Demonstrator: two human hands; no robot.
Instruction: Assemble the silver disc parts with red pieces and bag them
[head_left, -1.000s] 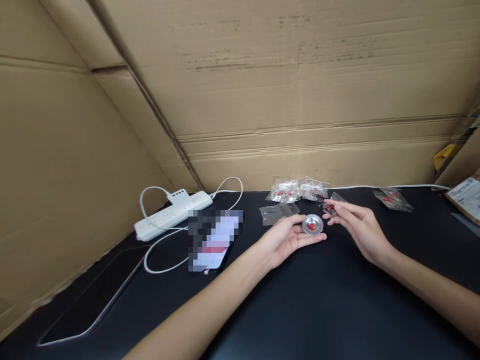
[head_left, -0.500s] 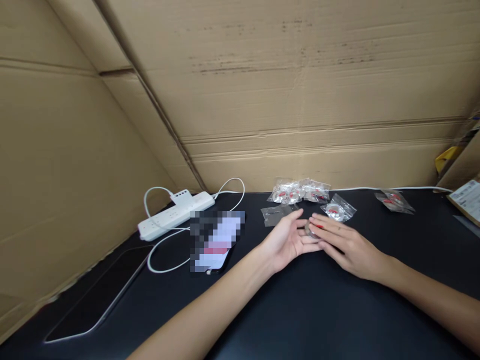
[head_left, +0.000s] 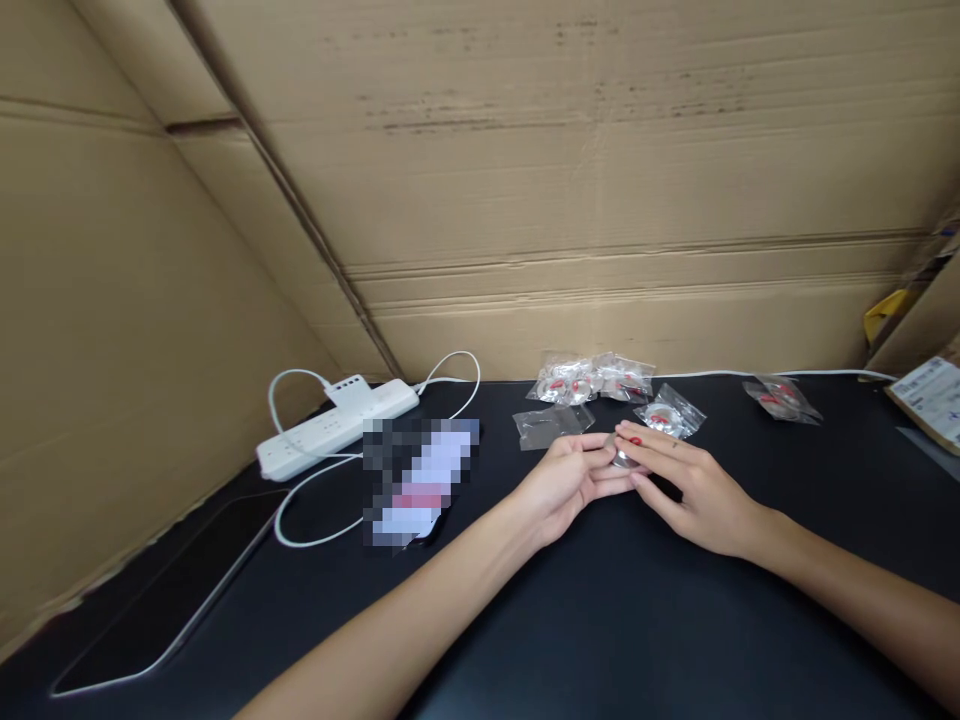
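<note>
Fingers of the left hand [head_left: 564,485] are pinched on 1 silver metal disc [head_left: 624,460] above the desk [head_left: 600,620]; those of the right hand [head_left: 701,495] are laid over it, grip unclear. Its rim is best supported steadily, with light, even pressure applied.

Blk tabletop [head_left: 637,640]: tablet [head_left: 172,600] far L, wht pwr strip [head_left: 300,443] behind it, smartphone [head_left: 424,488] mid-L, clr bags [head_left: 553,428] nr rear, most w/ red pcs [head_left: 662,419].

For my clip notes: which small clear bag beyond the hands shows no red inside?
The flat bag just beyond the left hand, nearer than the clustered bags; these, and the bags farther right, show red.
</note>
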